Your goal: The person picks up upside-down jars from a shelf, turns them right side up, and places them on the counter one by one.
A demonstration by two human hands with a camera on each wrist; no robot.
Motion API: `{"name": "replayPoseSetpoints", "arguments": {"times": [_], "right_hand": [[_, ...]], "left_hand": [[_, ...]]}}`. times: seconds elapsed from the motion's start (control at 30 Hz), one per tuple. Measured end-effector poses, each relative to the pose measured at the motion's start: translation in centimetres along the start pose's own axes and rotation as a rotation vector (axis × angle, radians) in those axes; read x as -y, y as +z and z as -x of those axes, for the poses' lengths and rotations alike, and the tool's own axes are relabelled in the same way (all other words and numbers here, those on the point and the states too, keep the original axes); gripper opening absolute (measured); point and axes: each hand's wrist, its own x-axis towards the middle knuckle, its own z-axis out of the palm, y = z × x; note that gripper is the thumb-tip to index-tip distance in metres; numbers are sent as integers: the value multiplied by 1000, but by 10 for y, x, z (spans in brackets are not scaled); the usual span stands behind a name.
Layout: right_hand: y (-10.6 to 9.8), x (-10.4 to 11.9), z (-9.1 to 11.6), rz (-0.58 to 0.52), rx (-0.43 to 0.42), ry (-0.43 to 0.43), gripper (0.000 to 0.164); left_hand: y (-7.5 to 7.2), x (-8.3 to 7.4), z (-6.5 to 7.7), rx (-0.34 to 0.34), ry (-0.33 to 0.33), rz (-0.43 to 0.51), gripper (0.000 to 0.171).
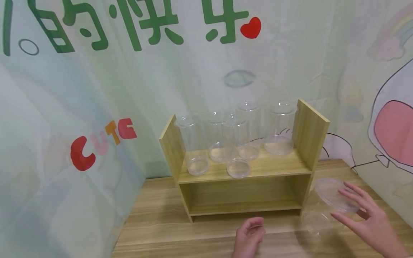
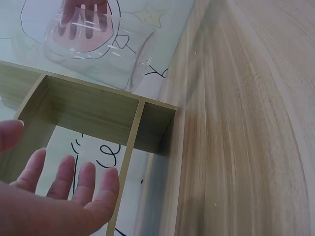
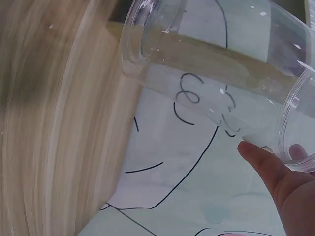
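At the right end of the wooden shelf, my right hand (image 1: 371, 218) grips a wide clear jar (image 1: 317, 211) near its top rim. The right wrist view shows the thumb against the wall of this jar (image 3: 211, 73) and part of the fingers behind the rim. In the left wrist view the fingers of the right hand (image 2: 86, 17) show through the clear wall. Before the lower shelf, my left hand (image 1: 248, 236) holds nothing; its fingers are loosely bent and apart in the left wrist view.
A two-level wooden shelf (image 1: 274, 166) stands on the wood-grain table (image 1: 155, 218). Several clear jars stand on its upper board, among them a tall jar (image 1: 190, 143) at the left and a wider jar (image 1: 280, 125) at the right. A printed cloth (image 1: 193, 79) hangs behind.
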Motion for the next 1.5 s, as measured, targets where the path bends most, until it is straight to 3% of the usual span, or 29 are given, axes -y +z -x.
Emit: {"name": "replayPoseSetpoints", "arguments": {"times": [0.3, 0.47, 0.73, 0.9, 1.1, 1.23, 1.37, 1.5], "right_hand": [[5, -23, -10, 107, -55, -49, 67], [13, -29, -13, 112, -98, -82, 68], [22, -43, -4, 157, -153, -92, 70], [24, -51, 0, 161, -167, -84, 71], [25, -55, -2, 200, -154, -60, 70], [31, -57, 2, 209, -145, -28, 69], [38, -60, 2, 191, -158, -38, 69], [41, -61, -3, 175, -158, -53, 69]], "left_hand": [[-2, -2, -1, -7, 75, -32, 28], [-5, -7, 2, -5, 101, -33, 28], [-8, -15, 13, 21, 99, -61, 28], [-8, -34, 13, 50, 184, -78, 34], [-11, -66, 11, 55, 227, -119, 40], [-20, -86, 6, 79, 316, -203, 48], [-27, -104, -6, 74, 473, -282, 50], [-31, -125, -17, 29, 615, -326, 49]]}}
